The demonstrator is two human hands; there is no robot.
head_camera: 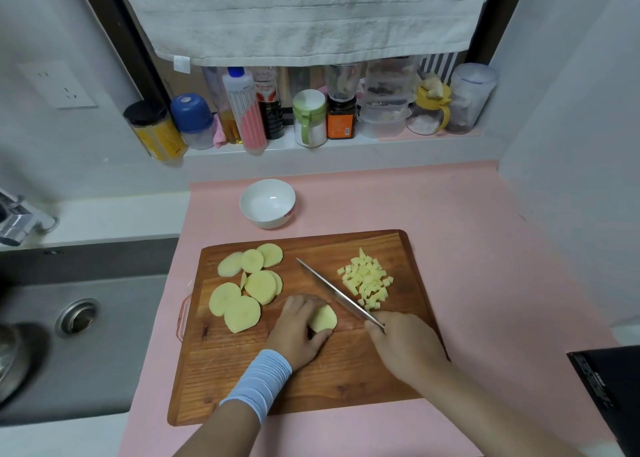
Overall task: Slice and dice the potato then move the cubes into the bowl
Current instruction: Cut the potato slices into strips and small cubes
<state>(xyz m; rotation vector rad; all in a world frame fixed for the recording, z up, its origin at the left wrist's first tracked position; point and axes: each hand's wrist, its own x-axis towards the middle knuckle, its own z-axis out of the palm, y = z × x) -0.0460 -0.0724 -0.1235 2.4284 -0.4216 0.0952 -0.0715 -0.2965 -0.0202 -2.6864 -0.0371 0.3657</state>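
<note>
A wooden cutting board (311,380) lies on the pink counter. Several round potato slices (242,294) lie on its left part. A pile of small potato cubes (369,280) sits on its right part. My left hand (298,328), with a light blue wristband, holds a potato slice (323,318) down on the board, fingers curled round it. My right hand (405,345) grips the handle of a knife (334,290), whose blade runs up and left between the held slice and the cubes. A white bowl (267,203) stands empty behind the board.
A grey sink (79,318) with a drain lies to the left. Bottles and jars (311,110) line the ledge at the back under a hanging towel (304,13). A black object (606,394) sits at the right counter edge.
</note>
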